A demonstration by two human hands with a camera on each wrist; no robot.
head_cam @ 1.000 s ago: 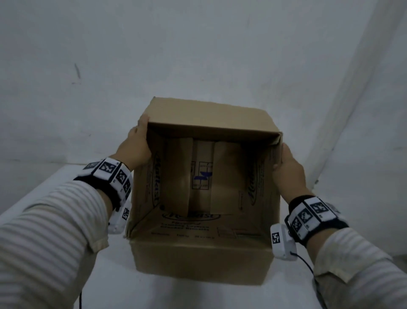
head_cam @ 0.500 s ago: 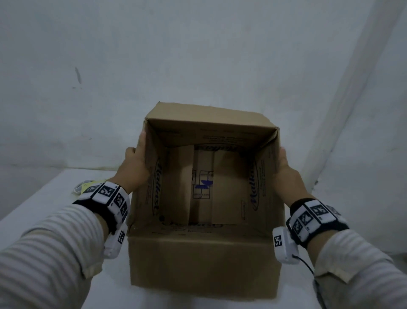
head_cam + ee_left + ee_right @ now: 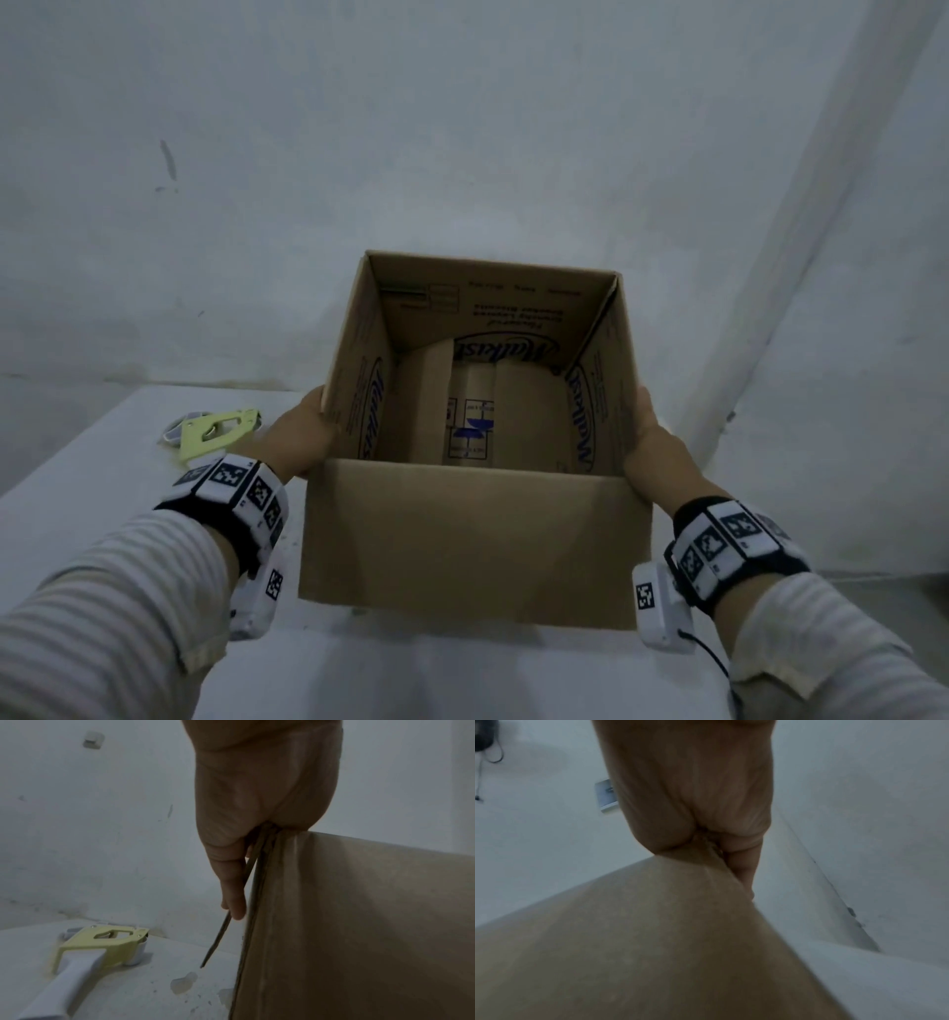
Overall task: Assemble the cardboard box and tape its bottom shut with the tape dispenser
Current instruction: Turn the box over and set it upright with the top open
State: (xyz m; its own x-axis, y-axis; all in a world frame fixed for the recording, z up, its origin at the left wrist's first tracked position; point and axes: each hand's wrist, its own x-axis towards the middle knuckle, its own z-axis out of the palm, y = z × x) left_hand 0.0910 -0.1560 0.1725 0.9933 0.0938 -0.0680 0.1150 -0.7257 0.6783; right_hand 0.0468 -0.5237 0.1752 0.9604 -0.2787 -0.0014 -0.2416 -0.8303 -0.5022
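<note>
The brown cardboard box stands with its opening upward over the white table, folded bottom flaps showing inside. My left hand presses flat on its left wall, and in the left wrist view the straight fingers lie along a folded-down side flap of the box. My right hand presses on the right wall, fingers straight down beside the box corner. The yellow tape dispenser with a white handle lies on the table left of the box, untouched.
A white wall rises right behind the table, and a second wall meets it at the right, close to the box. The table's left edge runs diagonally past the dispenser. Bare table surface lies in front of the box.
The box has tipped from facing me with its opening to standing opening-up, and has come down toward the table. Both hands stayed on its sides. The dispenser has come into view.
</note>
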